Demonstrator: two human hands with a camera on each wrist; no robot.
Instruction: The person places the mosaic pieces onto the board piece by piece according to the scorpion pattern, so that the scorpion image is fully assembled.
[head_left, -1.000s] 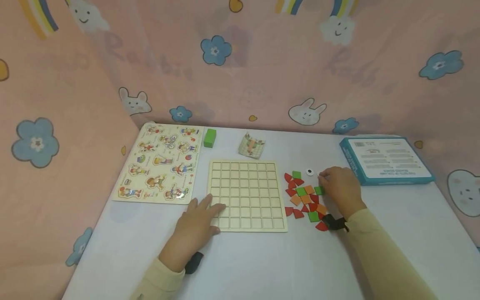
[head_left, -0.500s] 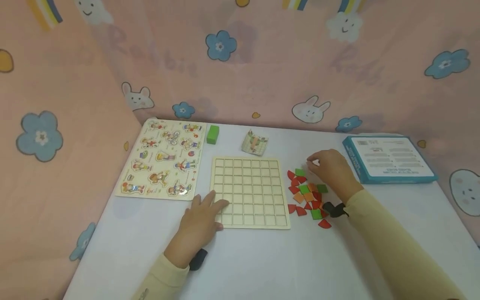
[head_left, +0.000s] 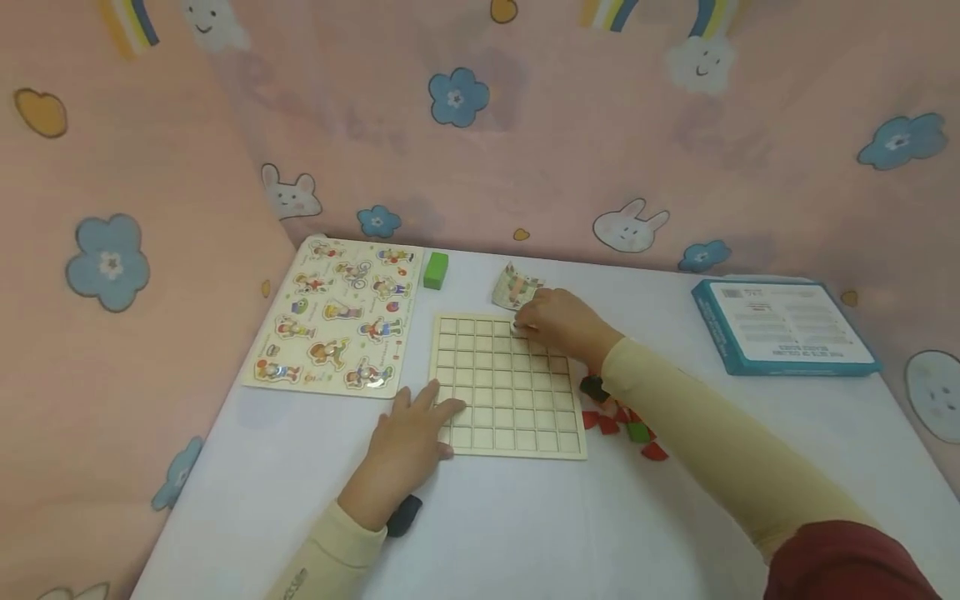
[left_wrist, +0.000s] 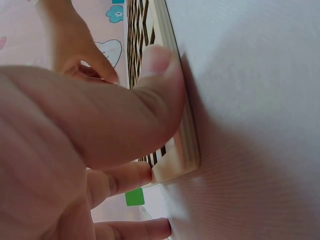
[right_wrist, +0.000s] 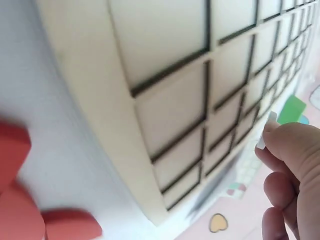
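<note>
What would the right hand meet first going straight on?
Likely the grid board, at its far row of cells: the right hand, pinching a small white piece, points leftward and down over it. Height above the board is unclear.

Lettering shows but none reads clearly. At right of the frame, a teal box carries a white label with a barcode-like block, rows of fine print too small to make out and a blurred blue heading. At upper center, faded lettering marks the pink backdrop; at lower left, a dark printed mark on a beige sleeve is likewise illegible.
</note>
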